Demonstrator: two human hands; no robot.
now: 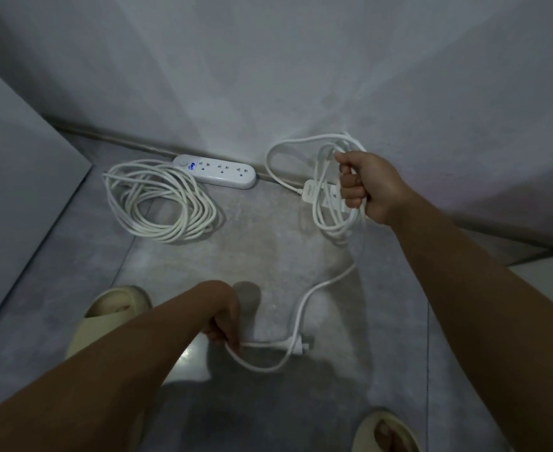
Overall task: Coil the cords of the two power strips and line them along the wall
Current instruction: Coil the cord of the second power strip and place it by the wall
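Note:
A white power strip with three sockets lies against the wall, its cord coiled on the floor to its left. A second, smaller white power strip sits further right by the wall, partly hidden behind loops. My right hand is shut on several loops of that strip's cord, held above the floor. The loose end runs down to the plug near my feet. My left hand pinches this cord just left of the plug.
The grey wall meets the grey floor along a baseboard. A pale panel stands at the left. My two beige slippers are on the floor at the bottom.

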